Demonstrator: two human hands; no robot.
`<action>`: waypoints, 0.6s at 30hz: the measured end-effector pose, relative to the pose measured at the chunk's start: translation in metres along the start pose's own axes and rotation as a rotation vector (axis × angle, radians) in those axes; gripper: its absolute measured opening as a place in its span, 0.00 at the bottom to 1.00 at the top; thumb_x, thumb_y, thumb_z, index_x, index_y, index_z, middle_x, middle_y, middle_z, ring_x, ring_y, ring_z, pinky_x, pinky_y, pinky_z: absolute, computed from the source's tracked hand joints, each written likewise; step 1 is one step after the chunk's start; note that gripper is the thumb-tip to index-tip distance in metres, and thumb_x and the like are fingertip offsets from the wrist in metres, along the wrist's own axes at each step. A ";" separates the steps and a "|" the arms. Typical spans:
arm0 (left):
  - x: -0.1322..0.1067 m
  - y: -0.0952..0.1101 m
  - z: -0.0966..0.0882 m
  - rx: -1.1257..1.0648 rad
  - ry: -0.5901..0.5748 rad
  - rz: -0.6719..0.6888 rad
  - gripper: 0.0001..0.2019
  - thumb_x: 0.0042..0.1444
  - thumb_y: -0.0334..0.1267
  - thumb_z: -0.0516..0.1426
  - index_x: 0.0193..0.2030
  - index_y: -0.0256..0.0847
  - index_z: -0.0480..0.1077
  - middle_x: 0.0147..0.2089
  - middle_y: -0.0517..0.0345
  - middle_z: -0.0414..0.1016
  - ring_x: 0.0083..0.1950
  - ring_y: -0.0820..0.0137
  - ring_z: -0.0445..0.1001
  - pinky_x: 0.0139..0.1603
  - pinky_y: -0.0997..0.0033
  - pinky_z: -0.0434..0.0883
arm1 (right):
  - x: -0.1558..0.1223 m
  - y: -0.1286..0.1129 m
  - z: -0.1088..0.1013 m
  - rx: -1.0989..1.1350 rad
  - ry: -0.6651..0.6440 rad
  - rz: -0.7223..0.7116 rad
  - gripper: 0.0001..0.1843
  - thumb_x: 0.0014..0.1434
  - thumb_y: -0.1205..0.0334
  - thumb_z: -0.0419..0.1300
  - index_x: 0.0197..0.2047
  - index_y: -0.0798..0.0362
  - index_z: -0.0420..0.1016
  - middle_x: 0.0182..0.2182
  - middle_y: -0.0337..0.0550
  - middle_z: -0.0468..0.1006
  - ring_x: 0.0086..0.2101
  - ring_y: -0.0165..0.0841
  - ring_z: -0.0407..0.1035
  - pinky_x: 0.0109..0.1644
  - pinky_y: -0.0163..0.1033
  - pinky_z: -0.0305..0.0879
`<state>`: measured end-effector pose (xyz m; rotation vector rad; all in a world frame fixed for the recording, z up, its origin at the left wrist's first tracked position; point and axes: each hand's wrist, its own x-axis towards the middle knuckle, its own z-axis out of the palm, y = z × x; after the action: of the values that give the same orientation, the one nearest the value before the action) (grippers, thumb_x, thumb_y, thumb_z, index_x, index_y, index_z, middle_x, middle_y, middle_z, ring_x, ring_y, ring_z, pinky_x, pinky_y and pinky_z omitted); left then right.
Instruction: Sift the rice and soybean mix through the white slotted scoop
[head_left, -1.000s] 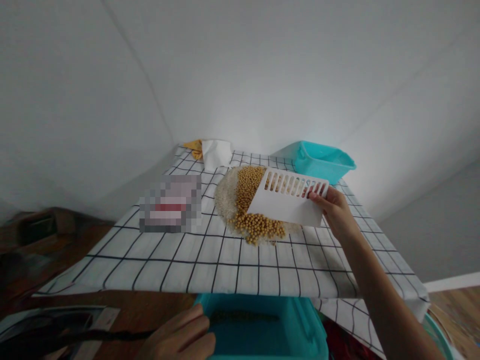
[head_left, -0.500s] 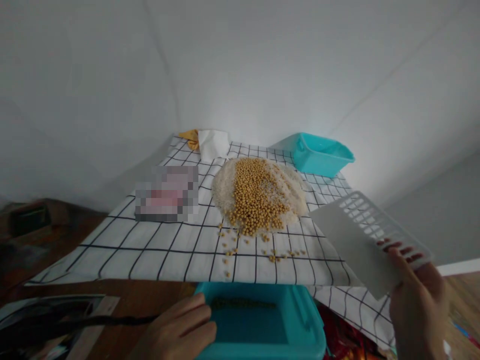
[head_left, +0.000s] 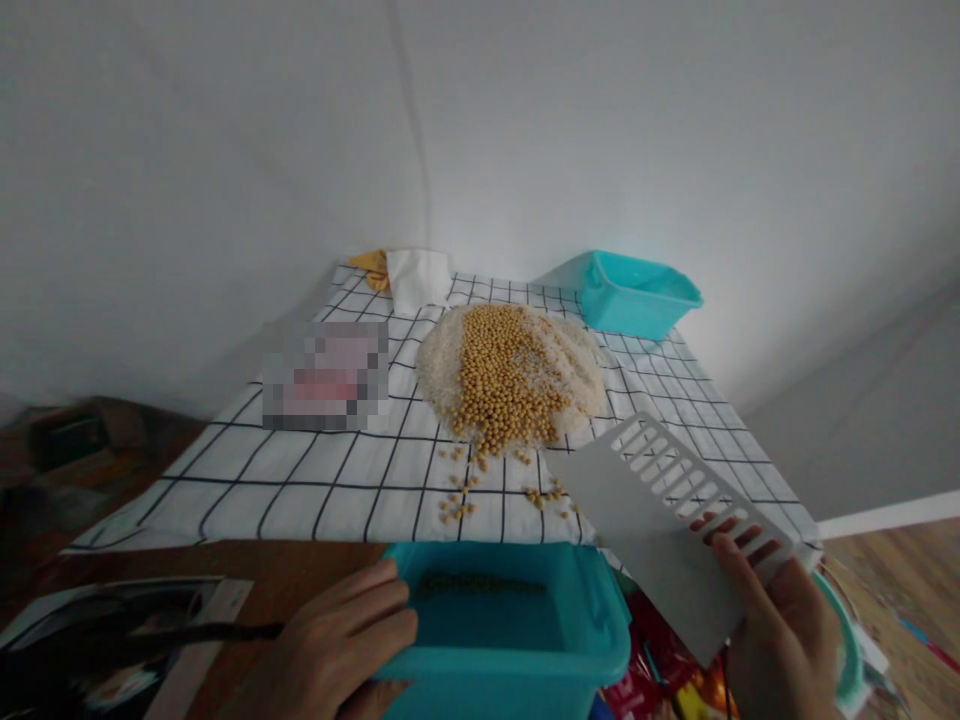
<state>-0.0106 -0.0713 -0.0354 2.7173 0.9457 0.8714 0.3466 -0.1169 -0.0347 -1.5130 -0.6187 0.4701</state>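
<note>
Board (head_left: 630, 510), pinched by the right grip (head_left: 784, 625), is now uncovering the pile (head_left: 499, 370); stray beans (head_left: 535, 497) are showing. Left grip (head_left: 337, 625) is clasping the lower bin (head_left: 517, 664).

Likely a home, checked tablecloth (head_left: 345, 485), wood-look floor (head_left: 892, 560), pale wall (head_left: 495, 130)

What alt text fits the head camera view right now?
A right hand holds a slotted white plate near yellow beans and pale grains heaped on a checked tablecloth. The left hand holds a turquoise bin at the tablecloth's front edge; a second bin stands back right.
</note>
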 end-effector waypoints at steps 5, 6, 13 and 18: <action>-0.002 0.001 0.000 0.048 0.038 -0.008 0.10 0.63 0.33 0.50 0.37 0.45 0.72 0.38 0.58 0.78 0.43 0.67 0.76 0.45 0.77 0.75 | -0.010 -0.007 0.013 -0.013 -0.040 0.089 0.20 0.48 0.50 0.72 0.41 0.52 0.79 0.41 0.48 0.83 0.41 0.42 0.76 0.38 0.39 0.72; -0.002 0.001 0.000 0.056 0.043 -0.018 0.09 0.63 0.33 0.50 0.38 0.45 0.72 0.39 0.58 0.79 0.43 0.67 0.76 0.47 0.76 0.75 | -0.011 -0.007 0.014 -0.011 -0.036 0.107 0.21 0.48 0.49 0.72 0.41 0.53 0.79 0.40 0.49 0.83 0.41 0.42 0.76 0.37 0.39 0.72; -0.002 0.002 0.001 -0.007 -0.002 -0.008 0.09 0.59 0.30 0.52 0.39 0.46 0.71 0.38 0.59 0.79 0.43 0.67 0.76 0.47 0.75 0.75 | -0.014 -0.013 0.017 -0.061 -0.105 0.109 0.22 0.49 0.48 0.71 0.43 0.54 0.80 0.41 0.49 0.84 0.40 0.41 0.77 0.39 0.38 0.72; -0.004 0.002 0.000 -0.081 -0.070 -0.038 0.08 0.55 0.28 0.54 0.34 0.46 0.70 0.35 0.60 0.77 0.42 0.66 0.76 0.45 0.74 0.74 | -0.010 -0.012 0.013 -0.097 -0.220 0.060 0.20 0.45 0.48 0.73 0.37 0.53 0.82 0.34 0.48 0.85 0.37 0.45 0.79 0.38 0.41 0.75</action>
<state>-0.0115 -0.0754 -0.0366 2.6339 0.9248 0.7844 0.3298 -0.1136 -0.0239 -1.5867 -0.7784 0.6671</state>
